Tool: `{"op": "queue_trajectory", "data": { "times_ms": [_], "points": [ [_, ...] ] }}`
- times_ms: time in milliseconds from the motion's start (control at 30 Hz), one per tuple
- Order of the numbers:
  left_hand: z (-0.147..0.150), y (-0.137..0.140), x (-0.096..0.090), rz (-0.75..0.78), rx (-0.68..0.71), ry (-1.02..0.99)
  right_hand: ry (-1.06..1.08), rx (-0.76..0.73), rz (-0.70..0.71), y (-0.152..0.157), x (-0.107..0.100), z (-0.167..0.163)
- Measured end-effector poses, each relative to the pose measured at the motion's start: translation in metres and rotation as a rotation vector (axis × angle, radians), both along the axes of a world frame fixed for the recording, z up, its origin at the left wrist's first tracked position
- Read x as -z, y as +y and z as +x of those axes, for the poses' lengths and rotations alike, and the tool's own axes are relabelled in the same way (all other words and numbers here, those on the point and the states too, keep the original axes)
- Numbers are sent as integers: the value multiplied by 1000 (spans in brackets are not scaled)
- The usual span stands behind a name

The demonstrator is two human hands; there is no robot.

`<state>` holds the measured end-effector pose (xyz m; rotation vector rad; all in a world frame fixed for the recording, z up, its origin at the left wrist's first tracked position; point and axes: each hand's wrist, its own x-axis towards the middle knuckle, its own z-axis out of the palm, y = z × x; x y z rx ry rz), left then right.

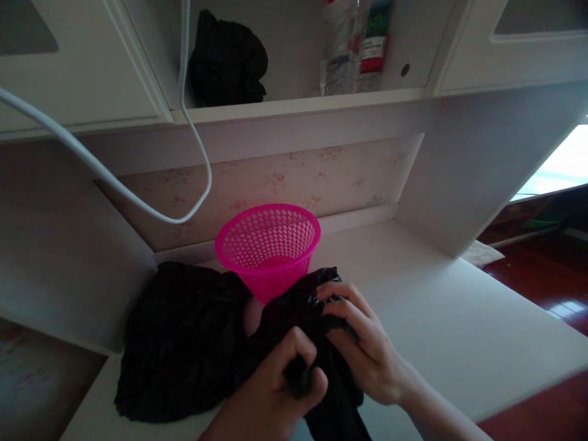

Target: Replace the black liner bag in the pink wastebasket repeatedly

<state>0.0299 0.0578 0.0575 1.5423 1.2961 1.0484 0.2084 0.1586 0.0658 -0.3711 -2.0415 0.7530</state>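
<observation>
My left hand (280,392) is closed in a fist, with a bunched end of a black plastic bag (294,306) poking out between thumb and fingers. Close beside it, my right hand (362,343) curls its fingers over the upper part of the same bag and grips it. Part of the bag hangs down below both hands. Right behind the bag stands a bright pink mesh basket (287,278), upright and wide at the rim. To the left a bulky black bag (179,349) lies crumpled on the white desk (427,306); whether the two bags are joined is hidden.
A white cable (110,177) loops down in front at the upper left. On the shelf above lie a dark crumpled bag (227,61) and clear plastic bottles (342,61). White side panels (482,147) bound the desk, and a reddish floor (542,275) shows at right.
</observation>
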Motion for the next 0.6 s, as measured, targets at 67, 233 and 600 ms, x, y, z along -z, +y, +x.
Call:
{"op": "queue_trajectory", "data": {
  "times_ms": [67, 233, 600],
  "points": [
    [1, -4, -7, -51, 144, 73, -48, -107, -8, 2, 1, -2],
    [3, 2, -22, -9, 230, 107, -201, -354, -493, -1, 3, -9],
    [2, 2, 12, 574, -221, 792, 65, -132, -807, 10, 30, -16]
  ]
}}
